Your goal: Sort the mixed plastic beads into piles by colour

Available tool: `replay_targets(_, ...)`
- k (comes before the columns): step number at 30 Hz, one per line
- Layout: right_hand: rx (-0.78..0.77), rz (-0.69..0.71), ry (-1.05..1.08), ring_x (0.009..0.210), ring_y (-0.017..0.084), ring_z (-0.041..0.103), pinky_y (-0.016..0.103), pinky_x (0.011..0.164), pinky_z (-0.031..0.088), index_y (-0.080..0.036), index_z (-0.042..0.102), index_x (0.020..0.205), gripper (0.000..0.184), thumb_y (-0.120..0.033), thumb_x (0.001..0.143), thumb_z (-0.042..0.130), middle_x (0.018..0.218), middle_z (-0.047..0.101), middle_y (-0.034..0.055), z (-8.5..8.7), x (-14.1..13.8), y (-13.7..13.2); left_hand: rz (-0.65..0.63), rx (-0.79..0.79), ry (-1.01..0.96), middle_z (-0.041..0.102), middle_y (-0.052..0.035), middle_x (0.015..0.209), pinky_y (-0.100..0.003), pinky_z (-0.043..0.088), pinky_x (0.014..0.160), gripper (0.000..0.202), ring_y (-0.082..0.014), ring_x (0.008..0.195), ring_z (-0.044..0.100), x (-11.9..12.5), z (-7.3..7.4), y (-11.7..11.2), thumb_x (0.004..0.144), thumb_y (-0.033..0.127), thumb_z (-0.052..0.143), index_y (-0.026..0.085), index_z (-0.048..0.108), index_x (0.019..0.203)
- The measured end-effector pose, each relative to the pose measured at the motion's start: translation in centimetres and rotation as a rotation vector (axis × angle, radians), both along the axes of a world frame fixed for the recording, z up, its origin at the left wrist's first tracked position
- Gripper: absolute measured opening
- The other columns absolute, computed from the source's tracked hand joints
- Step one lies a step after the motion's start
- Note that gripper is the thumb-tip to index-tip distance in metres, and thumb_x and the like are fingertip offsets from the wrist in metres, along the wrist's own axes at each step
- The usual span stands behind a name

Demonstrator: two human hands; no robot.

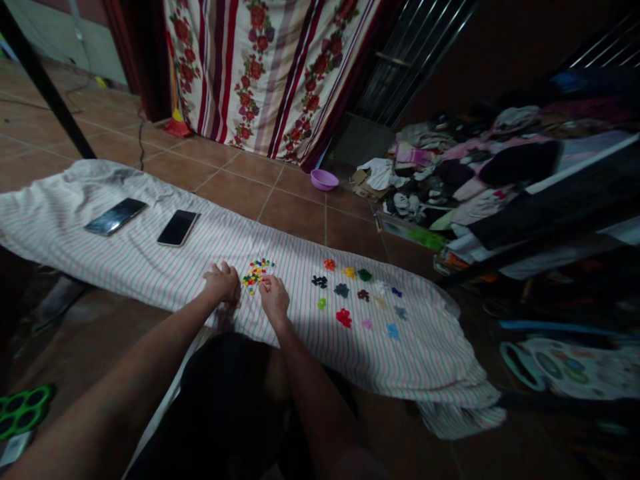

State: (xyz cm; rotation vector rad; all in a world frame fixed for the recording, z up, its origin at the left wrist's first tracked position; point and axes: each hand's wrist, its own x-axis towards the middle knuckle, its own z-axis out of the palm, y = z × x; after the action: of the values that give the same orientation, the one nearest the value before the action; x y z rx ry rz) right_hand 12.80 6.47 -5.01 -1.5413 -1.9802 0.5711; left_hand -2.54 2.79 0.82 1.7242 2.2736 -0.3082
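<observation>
A mixed pile of small coloured pieces (pixel 256 273), red, yellow, green, blue and white, lies on a striped cloth (pixel 210 240). Just left of the pile my left hand (pixel 223 283) rests on the cloth, its fingers bent and somewhat apart, with nothing visible in them. My right hand (pixel 275 299) is at the pile's right edge, fingertips pinched together over the pieces; what they hold is too small to make out. Farther right, small single-colour clusters lie apart, among them a red cluster (pixel 343 318), a black cluster (pixel 319 282) and an orange cluster (pixel 329 265).
Two phones (pixel 179 227) lie on the cloth's left part. Beyond its far edge, a purple basin (pixel 325 179) stands on the tiled floor near a floral curtain (pixel 255 73). Heaped clothes (pixel 465 167) fill the right side. A dark pole (pixel 50 83) rises at the far left.
</observation>
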Motion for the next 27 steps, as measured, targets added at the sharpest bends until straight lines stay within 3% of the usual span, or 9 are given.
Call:
replay_targets(12,0.125,-0.010,0.011,0.081,0.013,0.060,0.024,0.073,0.044,-0.025,0.069,0.097,0.021,-0.016,0.087,0.053,0.096,0.065,0.0005,-1.0,0.0,-0.7,0.002,-0.024,-0.022,0.025,-0.0287,0.155,-0.060,0.040,0.094,0.100,-0.0523,0.138,0.024,-0.2,-0.1,0.0,0.059,0.054,0.072,0.013,0.037,0.143)
replay_targets(21,0.138,0.012,-0.022,0.082,0.013,0.060,0.023,0.073,0.044,-0.024,0.065,0.095,0.010,-0.024,0.089,0.057,0.095,0.064,0.0014,-0.5,-0.2,-1.2,0.005,-0.027,-0.015,0.029,-0.0293,0.152,-0.057,0.042,0.092,0.099,-0.0506,0.136,0.028,-0.1,0.2,-0.1,0.057,0.053,0.073,0.012,0.039,0.141)
replay_targets(27,0.148,-0.035,0.114,0.083,0.017,0.063,0.027,0.078,0.048,-0.021,0.061,0.094,0.009,-0.024,0.088,0.054,0.090,0.067,0.0027,-1.1,0.1,-1.1,-0.002,-0.011,0.001,0.037,-0.0269,0.145,-0.056,0.042,0.093,0.094,-0.0468,0.131,0.036,-0.1,0.2,-0.1,0.059,0.056,0.071,0.013,0.043,0.137)
